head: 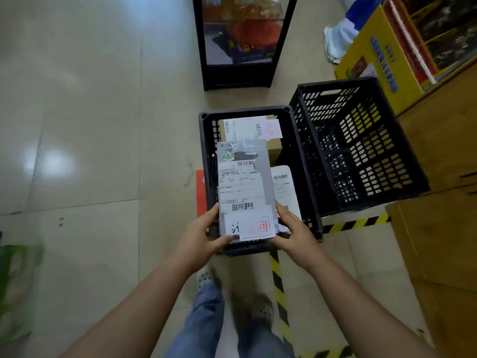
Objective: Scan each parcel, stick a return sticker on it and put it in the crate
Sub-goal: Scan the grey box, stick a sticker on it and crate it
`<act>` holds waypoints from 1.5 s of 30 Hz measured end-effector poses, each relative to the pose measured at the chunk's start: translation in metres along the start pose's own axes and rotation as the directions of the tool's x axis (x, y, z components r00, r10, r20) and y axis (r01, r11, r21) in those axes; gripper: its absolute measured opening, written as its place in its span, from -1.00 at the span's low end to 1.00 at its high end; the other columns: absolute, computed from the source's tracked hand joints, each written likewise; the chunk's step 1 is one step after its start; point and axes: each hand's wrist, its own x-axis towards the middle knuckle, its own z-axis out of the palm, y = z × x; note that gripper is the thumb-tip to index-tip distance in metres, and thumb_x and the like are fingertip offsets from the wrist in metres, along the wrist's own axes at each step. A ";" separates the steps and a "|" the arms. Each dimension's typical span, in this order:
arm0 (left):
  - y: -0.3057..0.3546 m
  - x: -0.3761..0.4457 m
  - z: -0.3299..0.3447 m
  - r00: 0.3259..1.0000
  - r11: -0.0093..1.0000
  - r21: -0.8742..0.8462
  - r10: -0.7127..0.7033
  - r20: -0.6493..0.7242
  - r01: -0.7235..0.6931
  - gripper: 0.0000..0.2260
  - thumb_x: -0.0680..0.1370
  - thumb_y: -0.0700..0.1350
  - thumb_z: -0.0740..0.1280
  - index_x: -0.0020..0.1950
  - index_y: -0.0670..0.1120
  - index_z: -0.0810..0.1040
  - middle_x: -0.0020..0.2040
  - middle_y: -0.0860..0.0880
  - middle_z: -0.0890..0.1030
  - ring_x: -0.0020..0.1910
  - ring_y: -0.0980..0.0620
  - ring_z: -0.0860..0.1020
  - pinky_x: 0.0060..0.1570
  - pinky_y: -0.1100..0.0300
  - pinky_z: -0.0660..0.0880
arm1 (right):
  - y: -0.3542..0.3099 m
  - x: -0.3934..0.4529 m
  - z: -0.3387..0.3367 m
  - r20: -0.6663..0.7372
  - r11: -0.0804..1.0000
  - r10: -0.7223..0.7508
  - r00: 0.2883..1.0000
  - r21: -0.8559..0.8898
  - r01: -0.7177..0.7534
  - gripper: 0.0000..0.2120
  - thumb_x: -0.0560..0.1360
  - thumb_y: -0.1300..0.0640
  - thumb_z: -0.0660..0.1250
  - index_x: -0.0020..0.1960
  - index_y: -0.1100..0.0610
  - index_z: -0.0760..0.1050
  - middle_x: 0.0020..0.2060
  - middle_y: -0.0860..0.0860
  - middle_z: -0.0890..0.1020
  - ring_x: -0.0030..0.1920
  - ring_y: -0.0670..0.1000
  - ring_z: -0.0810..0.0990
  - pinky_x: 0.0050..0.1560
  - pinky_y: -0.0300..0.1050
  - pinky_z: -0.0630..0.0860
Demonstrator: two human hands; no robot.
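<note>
I hold a flat grey parcel (245, 187) over the black crate (206, 140) on the floor. It carries a white shipping label with barcodes, and a white return sticker (254, 226) with a red stamp sits at its near end. My left hand (204, 236) grips the near left corner, thumb on top. My right hand (290, 233) grips the near right corner. Inside the crate lie a brown cardboard parcel (273, 147) with a label and pink sticker, and a white parcel (284, 187) on the right.
A second black crate (361, 146) lies tipped on its side to the right. A wooden counter (444, 202) and a yellow display box (382, 60) stand at right. A black glass-fronted cabinet (240, 42) is ahead. Yellow-black tape (277, 280) runs along the tiled floor.
</note>
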 end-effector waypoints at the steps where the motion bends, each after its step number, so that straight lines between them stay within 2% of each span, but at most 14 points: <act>1: -0.004 0.007 0.002 1.000 1.000 -0.006 -0.001 0.015 0.001 -0.29 0.45 -0.10 0.50 0.34 0.40 0.16 0.16 0.27 0.53 0.08 0.51 0.43 -0.10 0.59 0.36 | 0.005 0.006 0.000 0.003 1.000 0.021 1.000 0.011 -0.021 -0.30 0.48 0.01 0.45 0.49 -0.31 0.20 0.32 -0.42 0.34 0.24 -0.45 0.37 -0.02 -0.52 0.45; 5: -0.020 0.025 0.012 0.999 0.998 -0.046 -0.030 0.039 0.031 -0.29 0.44 -0.11 0.52 0.47 0.22 0.23 0.12 0.31 0.53 0.05 0.49 0.46 -0.09 0.58 0.38 | 0.025 0.024 0.002 0.033 0.996 0.083 0.996 0.018 -0.084 -0.31 0.50 0.02 0.43 0.50 -0.29 0.18 0.28 -0.44 0.35 0.17 -0.52 0.38 -0.05 -0.54 0.44; 9: -0.026 0.029 0.024 0.998 0.995 -0.082 -0.064 0.016 0.065 -0.35 0.44 -0.26 0.49 0.34 0.21 0.26 0.07 0.32 0.49 -0.01 0.56 0.45 -0.10 0.60 0.36 | 0.044 0.038 0.003 0.071 0.994 0.109 0.992 -0.015 -0.108 -0.37 0.53 0.10 0.40 0.42 -0.34 0.19 0.24 -0.48 0.32 0.11 -0.56 0.38 -0.03 -0.58 0.40; 12: -0.029 0.028 0.036 0.991 0.985 -0.118 -0.133 -0.020 0.130 -0.36 0.44 -0.33 0.48 0.40 0.07 0.32 -0.01 0.25 0.50 -0.13 0.54 0.48 -0.16 0.59 0.39 | 0.062 0.048 0.003 0.107 0.993 0.106 0.989 -0.066 -0.099 -0.40 0.53 0.11 0.41 0.33 -0.40 0.21 0.17 -0.47 0.36 0.12 -0.52 0.39 0.01 -0.59 0.37; 16: -0.040 0.023 0.052 0.970 0.962 -0.156 -0.235 -0.062 0.223 -0.37 0.45 -0.30 0.48 0.43 0.03 0.34 -0.04 0.23 0.50 -0.19 0.59 0.47 -0.23 0.59 0.40 | 0.085 0.059 0.005 0.149 0.987 0.121 0.981 -0.119 -0.103 -0.34 0.51 -0.01 0.42 0.49 -0.30 0.20 0.30 -0.30 0.40 0.25 -0.29 0.42 0.25 -0.28 0.38; 20: -0.053 0.027 0.063 0.954 0.949 -0.175 -0.282 -0.097 0.263 -0.33 0.42 -0.27 0.51 0.48 -0.02 0.35 -0.02 0.18 0.57 -0.21 0.53 0.51 -0.23 0.56 0.42 | 0.101 0.071 0.011 0.174 0.987 0.156 0.972 -0.067 -0.146 -0.33 0.50 0.07 0.46 0.50 -0.23 0.24 0.28 -0.25 0.47 0.13 -0.38 0.49 -0.05 -0.50 0.46; 23: -0.062 0.037 0.063 0.948 0.954 -0.113 -0.291 -0.130 0.277 -0.34 0.42 -0.26 0.52 0.46 0.00 0.38 0.01 0.05 0.61 -0.29 0.53 0.49 -0.26 0.58 0.38 | 0.109 0.079 0.018 0.144 0.983 0.182 0.973 -0.035 -0.179 -0.32 0.46 0.10 0.49 0.48 -0.20 0.30 0.26 -0.13 0.53 0.18 -0.20 0.54 0.07 -0.33 0.53; 25: -0.067 0.043 0.065 0.947 0.960 -0.050 -0.282 -0.156 0.277 -0.36 0.42 -0.23 0.52 0.46 0.00 0.40 0.00 0.04 0.60 -0.30 0.51 0.47 -0.27 0.59 0.35 | 0.111 0.081 0.024 0.113 0.983 0.177 0.978 -0.065 -0.171 -0.32 0.41 -0.01 0.51 0.45 -0.26 0.32 0.25 -0.10 0.56 0.21 -0.13 0.55 0.22 -0.10 0.53; 27: -0.071 0.048 0.068 0.949 0.963 0.014 -0.261 -0.178 0.268 -0.41 0.44 -0.21 0.51 0.43 0.02 0.43 -0.01 0.10 0.58 -0.26 0.43 0.47 -0.29 0.56 0.36 | 0.114 0.083 0.029 0.098 0.981 0.175 0.980 -0.103 -0.165 -0.28 0.35 -0.14 0.48 0.45 -0.30 0.30 0.25 -0.10 0.56 0.23 -0.12 0.54 0.26 -0.03 0.51; 31: -0.080 0.059 0.075 0.948 0.946 0.197 -0.207 -0.243 0.258 -0.58 0.49 -0.17 0.44 0.34 0.00 0.53 0.09 0.03 0.62 -0.11 0.12 0.51 -0.20 0.31 0.33 | 0.114 0.084 0.030 0.053 0.972 0.223 0.973 -0.092 -0.218 -0.27 0.45 0.13 0.48 0.50 -0.19 0.23 0.24 -0.12 0.56 0.15 -0.23 0.52 0.13 -0.32 0.46; 34: -0.094 0.063 0.080 0.959 0.929 0.299 -0.146 -0.242 0.217 -0.67 0.48 -0.15 0.45 0.24 -0.08 0.60 0.11 -0.03 0.62 0.03 -0.05 0.55 -0.11 0.20 0.37 | 0.114 0.086 0.031 0.043 0.965 0.249 0.968 -0.100 -0.243 -0.33 0.49 0.06 0.43 0.51 -0.16 0.24 0.25 -0.10 0.55 0.22 -0.14 0.50 0.18 -0.22 0.44; 38: -0.108 0.067 0.083 0.955 0.883 0.433 -0.057 -0.290 0.184 -0.76 0.46 -0.10 0.47 0.11 -0.09 0.66 0.05 -0.03 0.66 -0.02 -0.14 0.49 -0.04 0.02 0.44 | 0.111 0.090 0.036 0.026 0.955 0.283 0.959 -0.097 -0.279 -0.37 0.52 -0.01 0.40 0.52 -0.16 0.24 0.34 -0.07 0.51 0.31 -0.09 0.45 0.27 -0.16 0.41; 42: -0.114 0.070 0.084 0.947 0.827 0.537 0.021 -0.322 0.164 -0.83 0.40 -0.09 0.52 -0.05 -0.07 0.67 -0.05 0.01 0.69 -0.12 -0.14 0.49 -0.18 0.07 0.34 | 0.103 0.092 0.041 0.023 0.943 0.327 0.945 -0.067 -0.325 -0.36 0.51 -0.19 0.34 0.53 -0.17 0.21 0.43 -0.05 0.42 0.42 -0.03 0.38 0.39 -0.08 0.34; 45: -0.118 0.068 0.088 0.937 0.814 0.556 0.045 -0.347 0.167 -0.81 0.34 -0.09 0.57 -0.10 -0.07 0.68 -0.08 0.02 0.69 -0.14 -0.15 0.51 -0.19 0.09 0.30 | 0.099 0.094 0.050 -0.051 0.921 0.328 0.943 -0.206 -0.331 -0.40 0.58 -0.09 0.29 0.56 -0.08 0.18 0.43 0.03 0.42 0.38 0.03 0.42 0.34 -0.11 0.37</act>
